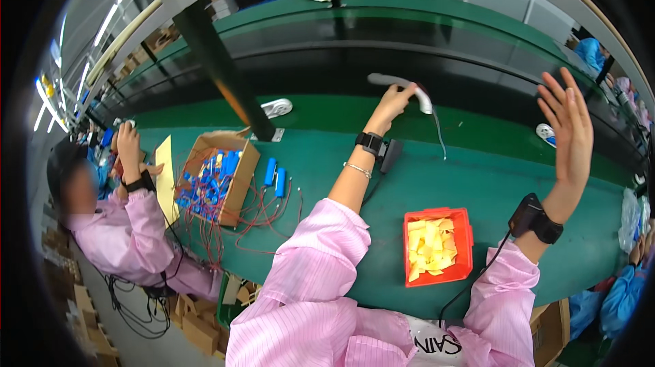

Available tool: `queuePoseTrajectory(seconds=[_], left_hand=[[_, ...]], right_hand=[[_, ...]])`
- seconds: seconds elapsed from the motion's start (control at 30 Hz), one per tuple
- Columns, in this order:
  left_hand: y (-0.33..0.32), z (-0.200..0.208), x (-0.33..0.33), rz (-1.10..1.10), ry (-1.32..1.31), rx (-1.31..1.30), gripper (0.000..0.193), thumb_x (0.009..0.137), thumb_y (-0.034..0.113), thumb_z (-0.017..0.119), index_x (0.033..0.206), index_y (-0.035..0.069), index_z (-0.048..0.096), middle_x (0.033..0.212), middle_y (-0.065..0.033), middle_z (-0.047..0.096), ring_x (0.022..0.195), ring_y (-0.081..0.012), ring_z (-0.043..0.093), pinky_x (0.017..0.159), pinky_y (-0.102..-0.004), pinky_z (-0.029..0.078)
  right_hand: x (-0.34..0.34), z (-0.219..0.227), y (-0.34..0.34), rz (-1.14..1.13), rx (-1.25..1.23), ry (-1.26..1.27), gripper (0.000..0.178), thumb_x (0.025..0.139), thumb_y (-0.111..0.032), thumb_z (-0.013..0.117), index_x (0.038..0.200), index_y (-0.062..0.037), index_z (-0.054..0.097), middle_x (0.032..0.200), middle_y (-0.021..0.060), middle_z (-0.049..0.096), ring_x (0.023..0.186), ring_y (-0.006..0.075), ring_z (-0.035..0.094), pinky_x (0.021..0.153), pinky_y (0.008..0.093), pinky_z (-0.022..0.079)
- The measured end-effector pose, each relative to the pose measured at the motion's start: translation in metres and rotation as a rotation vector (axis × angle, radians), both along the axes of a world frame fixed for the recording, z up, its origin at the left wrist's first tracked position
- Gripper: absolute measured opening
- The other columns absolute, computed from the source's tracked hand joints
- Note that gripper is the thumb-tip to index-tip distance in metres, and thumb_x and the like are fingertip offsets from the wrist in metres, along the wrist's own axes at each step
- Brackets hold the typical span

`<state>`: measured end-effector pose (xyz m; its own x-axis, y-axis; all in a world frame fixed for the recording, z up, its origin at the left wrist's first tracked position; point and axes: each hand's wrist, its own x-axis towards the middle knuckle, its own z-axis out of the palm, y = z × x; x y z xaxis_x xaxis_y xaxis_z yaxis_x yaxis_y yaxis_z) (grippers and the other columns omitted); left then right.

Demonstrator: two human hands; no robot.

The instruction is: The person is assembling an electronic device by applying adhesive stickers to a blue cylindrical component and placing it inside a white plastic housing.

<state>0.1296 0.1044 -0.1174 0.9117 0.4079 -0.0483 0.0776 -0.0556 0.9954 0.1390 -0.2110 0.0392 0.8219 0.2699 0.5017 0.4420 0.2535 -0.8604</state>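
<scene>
My left hand (pixel 392 107) reaches out over the far side of the green table, fingers closed on a curved grey-and-white device (pixel 424 102). A thin pale cable dangles from its white end. The device's exact kind does not show, and part of it is hidden by my fingers. Held up at the right, my right hand (pixel 568 118) has its fingers stretched and holds nothing. Beneath it, a white oval part (pixel 546 134) lies near the table's far strip. Between my forearms stands a red bin (pixel 468 237) with yellow paper pieces (pixel 431 247) in it.
To the left, a cardboard box (pixel 240 189) holds blue cylindrical cells with red wires trailing onto the table (pixel 327 251). Blue cells (pixel 280 182) lie beside it. A green post (pixel 225 73) rises behind, near another white part (pixel 277 107). A co-worker (pixel 129 230) works at far left.
</scene>
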Motion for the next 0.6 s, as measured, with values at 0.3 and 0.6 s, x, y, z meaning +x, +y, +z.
queuePoseTrajectory(seconds=[0.3, 0.6], left_hand=[[0.070, 0.032, -0.232, 0.258, 0.758, 1.338, 0.037, 0.083, 0.037, 0.068, 0.093, 0.001, 0.067, 0.093, -0.0205, 0.069, 0.089, -0.0371, 0.067, 0.075, -0.0467, 0.054], [0.049, 0.019, -0.265, 0.506, 0.516, 1.255, 0.030, 0.087, 0.026, 0.068, 0.101, 0.001, 0.058, 0.093, -0.0172, 0.069, 0.081, -0.0357, 0.067, 0.069, -0.0441, 0.053]], right_hand=[[-0.011, -0.002, -0.089, -0.255, -0.847, -0.275, 0.045, 0.100, -0.033, 0.049, 0.142, -0.0154, 0.048, 0.119, 0.0110, 0.064, 0.108, 0.0160, 0.059, 0.098, 0.0312, 0.042], [-0.035, -0.005, -0.111, -0.257, -0.780, -0.205, 0.048, 0.100, -0.032, 0.051, 0.144, -0.0129, 0.044, 0.119, 0.0105, 0.064, 0.109, 0.0172, 0.058, 0.099, 0.0315, 0.042]])
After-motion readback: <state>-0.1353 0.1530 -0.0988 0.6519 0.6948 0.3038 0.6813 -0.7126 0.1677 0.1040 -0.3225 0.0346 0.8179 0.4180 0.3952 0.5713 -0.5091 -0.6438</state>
